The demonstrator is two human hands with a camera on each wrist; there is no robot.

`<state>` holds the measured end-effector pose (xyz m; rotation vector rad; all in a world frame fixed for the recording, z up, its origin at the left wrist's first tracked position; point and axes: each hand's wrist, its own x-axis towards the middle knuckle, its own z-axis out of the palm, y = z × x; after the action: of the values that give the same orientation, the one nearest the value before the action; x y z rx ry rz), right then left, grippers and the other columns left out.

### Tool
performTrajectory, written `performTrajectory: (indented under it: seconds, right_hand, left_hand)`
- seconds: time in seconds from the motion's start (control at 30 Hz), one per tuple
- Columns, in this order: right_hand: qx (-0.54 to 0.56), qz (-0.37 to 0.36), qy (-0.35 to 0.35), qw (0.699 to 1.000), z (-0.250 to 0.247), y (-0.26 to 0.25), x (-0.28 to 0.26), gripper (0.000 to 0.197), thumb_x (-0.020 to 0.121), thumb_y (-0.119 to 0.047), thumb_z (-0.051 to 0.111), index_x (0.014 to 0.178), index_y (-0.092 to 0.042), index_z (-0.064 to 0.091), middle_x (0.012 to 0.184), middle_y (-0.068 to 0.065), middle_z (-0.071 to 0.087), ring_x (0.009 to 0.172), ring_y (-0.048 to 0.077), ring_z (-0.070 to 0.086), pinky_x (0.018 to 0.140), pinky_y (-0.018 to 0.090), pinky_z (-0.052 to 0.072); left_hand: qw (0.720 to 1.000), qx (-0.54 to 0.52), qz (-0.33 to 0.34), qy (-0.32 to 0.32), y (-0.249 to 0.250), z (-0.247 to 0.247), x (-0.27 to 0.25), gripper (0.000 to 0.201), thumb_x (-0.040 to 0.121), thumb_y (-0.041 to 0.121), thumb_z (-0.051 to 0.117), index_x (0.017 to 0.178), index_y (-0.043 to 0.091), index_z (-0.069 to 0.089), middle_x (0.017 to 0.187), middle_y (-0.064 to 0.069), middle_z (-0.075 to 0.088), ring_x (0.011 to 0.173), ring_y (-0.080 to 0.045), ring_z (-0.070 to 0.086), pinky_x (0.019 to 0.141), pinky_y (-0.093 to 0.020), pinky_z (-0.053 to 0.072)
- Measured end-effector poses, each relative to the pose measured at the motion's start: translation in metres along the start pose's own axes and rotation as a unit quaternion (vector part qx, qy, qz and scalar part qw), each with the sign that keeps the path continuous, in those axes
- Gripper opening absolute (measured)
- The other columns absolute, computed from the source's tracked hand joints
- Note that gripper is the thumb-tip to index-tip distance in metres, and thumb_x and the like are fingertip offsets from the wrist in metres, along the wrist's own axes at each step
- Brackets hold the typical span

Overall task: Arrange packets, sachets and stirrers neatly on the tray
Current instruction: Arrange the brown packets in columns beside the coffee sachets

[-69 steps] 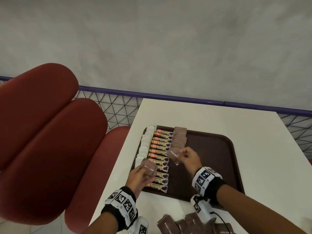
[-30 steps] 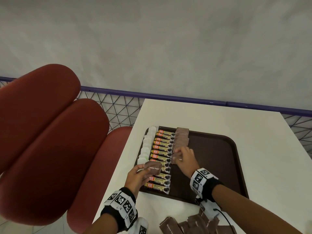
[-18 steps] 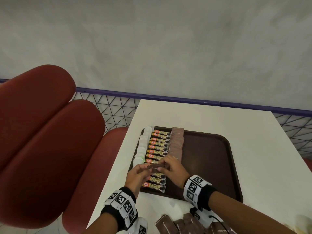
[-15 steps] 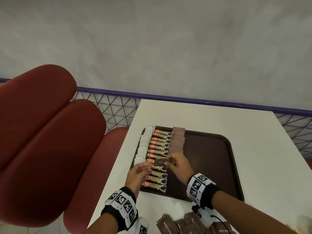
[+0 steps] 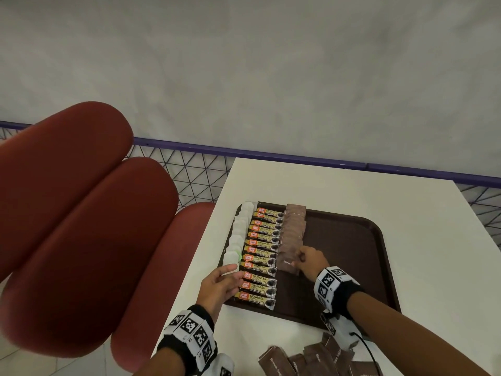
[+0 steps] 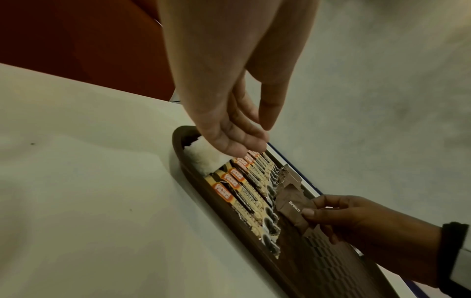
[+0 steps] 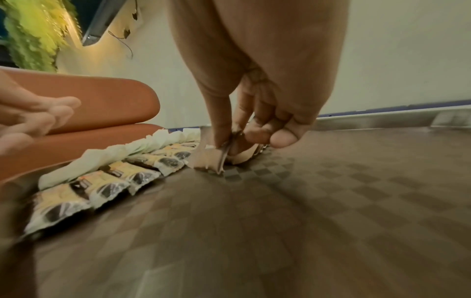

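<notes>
A flat brown paper sugar sachet (image 5: 288,261) is pinched between thumb and fingers (image 6: 309,212) of the right hand (image 5: 311,263) at the near end of the brown column, on the checker-textured brown tray (image 5: 352,253). The left hand (image 5: 219,284) is held relaxed, empty, beside glossy granule sticks (image 5: 260,256) and crumpled white packets (image 5: 238,234).

Loose brown sachets (image 5: 320,360) cut off btm edge.

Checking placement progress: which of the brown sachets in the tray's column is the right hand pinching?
The nearest brown sachet, at the column's near end, printed "Brown"; the right hand pinches its right edge, the others lie untouched beyond.
</notes>
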<state>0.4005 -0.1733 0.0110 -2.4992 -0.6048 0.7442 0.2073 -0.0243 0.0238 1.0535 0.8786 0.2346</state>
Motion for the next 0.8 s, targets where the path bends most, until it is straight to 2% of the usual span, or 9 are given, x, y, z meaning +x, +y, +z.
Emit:
performTrajectory:
  seconds: [0.07,0.13,0.37,0.53,0.7,0.77,0.8]
  right_hand:
    - [-0.048,0.007,0.004,0.999,0.003,-0.002,0.003,0.022,0.086,-0.023,0.06,0.103,-0.011,0.055,0.109,0.01,0.06,0.099,0.027,0.058,0.082,0.031,0.047]
    - [-0.11,0.005,0.013,0.994,0.004,-0.004,0.003,0.031,0.087,-0.025,0.058,0.113,-0.009,0.053,0.117,0.014,0.056,0.107,0.03,0.055,0.091,0.034,0.046]
    - [-0.189,-0.007,0.053,0.981,0.005,-0.007,0.002,0.033,0.091,-0.029,0.052,0.117,-0.008,0.052,0.122,0.014,0.053,0.115,0.028,0.048,0.099,0.034,0.04]
    - [-0.214,-0.043,0.111,0.97,0.012,-0.002,0.0,0.043,0.088,-0.034,0.054,0.124,-0.012,0.043,0.127,0.007,0.049,0.12,0.024,0.041,0.097,0.033,0.037]
    - [-0.11,-0.058,0.177,0.976,0.006,0.006,-0.019,0.038,0.089,-0.041,0.052,0.117,-0.016,0.047,0.12,0.005,0.05,0.114,0.023,0.043,0.093,0.034,0.04]
    - [-0.068,-0.063,0.166,0.982,0.004,0.014,-0.035,0.035,0.089,-0.039,0.053,0.116,-0.016,0.049,0.119,0.005,0.051,0.114,0.023,0.042,0.093,0.035,0.039]
    - [-0.055,-0.068,0.153,0.984,0.003,0.019,-0.045,0.034,0.089,-0.036,0.055,0.116,-0.016,0.049,0.118,0.005,0.052,0.114,0.023,0.042,0.094,0.034,0.039]
  left_hand:
    - [1.0,0.002,-0.001,-0.002,0.0,-0.001,0.0,0.027,0.082,0.003,0.065,0.108,0.008,0.059,0.105,-0.016,0.068,0.093,-0.025,0.066,0.076,-0.029,0.051]
    - [1.0,0.005,-0.004,-0.003,0.001,-0.002,-0.001,0.027,0.083,0.002,0.065,0.109,0.007,0.059,0.105,-0.017,0.067,0.094,-0.026,0.066,0.073,-0.027,0.051]
    - [0.999,0.033,-0.015,-0.008,-0.002,-0.003,-0.002,0.028,0.082,0.004,0.066,0.109,0.009,0.06,0.107,-0.015,0.067,0.1,-0.026,0.065,0.072,-0.026,0.05]
    - [0.991,0.113,-0.043,-0.06,-0.004,0.0,-0.011,0.022,0.083,0.009,0.067,0.104,0.013,0.063,0.104,-0.012,0.068,0.092,-0.021,0.065,0.074,-0.026,0.051]
    - [0.947,0.265,-0.084,-0.163,-0.006,0.006,-0.023,0.02,0.086,0.007,0.062,0.103,0.018,0.062,0.099,-0.003,0.065,0.091,-0.012,0.06,0.075,-0.026,0.051]
    - [0.918,0.328,-0.084,-0.207,-0.011,0.007,-0.031,0.021,0.087,0.01,0.062,0.105,0.02,0.06,0.099,0.002,0.063,0.092,-0.01,0.058,0.078,-0.026,0.049]
    - [0.903,0.358,-0.077,-0.224,-0.016,0.007,-0.035,0.023,0.087,0.012,0.063,0.107,0.022,0.059,0.104,0.003,0.06,0.095,-0.01,0.057,0.079,-0.024,0.048]
